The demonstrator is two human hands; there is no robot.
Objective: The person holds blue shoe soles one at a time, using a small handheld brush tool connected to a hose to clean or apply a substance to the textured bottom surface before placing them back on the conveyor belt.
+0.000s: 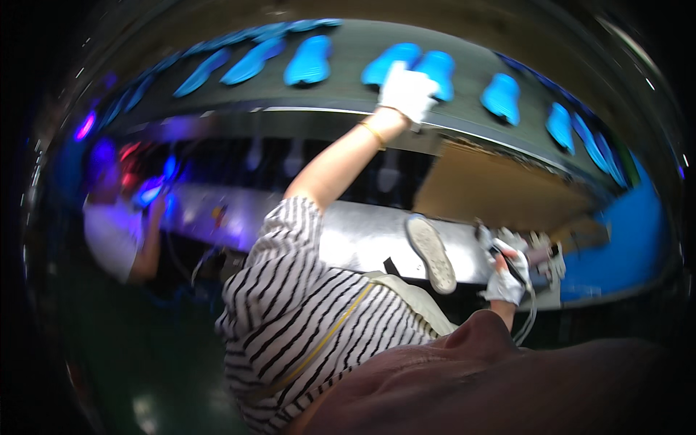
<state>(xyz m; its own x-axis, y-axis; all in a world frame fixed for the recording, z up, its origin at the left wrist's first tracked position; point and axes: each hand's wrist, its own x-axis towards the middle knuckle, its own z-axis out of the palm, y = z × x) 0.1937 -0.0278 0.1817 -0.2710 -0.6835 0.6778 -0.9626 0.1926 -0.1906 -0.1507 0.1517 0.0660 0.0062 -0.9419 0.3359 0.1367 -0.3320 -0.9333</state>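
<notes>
My left hand (407, 93), in a white glove, is stretched out over the dark conveyor belt (341, 90). Its fingers are slightly blurred and close on a tilted blue shoe sole (388, 64), the index finger lying along its top. Right beside it, partly behind the hand, lies another blue sole (440, 69). Low on the right, my right hand (505, 279), gloved with some fingertips bare, is closed round a slim black tool (514, 267) with a pale cable. Between my arms a whitish shoe sole (431, 252) rests on the metal bench (355, 235).
Several more blue soles (307, 61) lie along the belt on both sides. A cardboard sheet (486, 185) stands below the belt's edge. Crumpled pale gloves or cloth (545, 255) sit beside my right hand. At the left, a co-worker (116, 225) works under bluish-violet light.
</notes>
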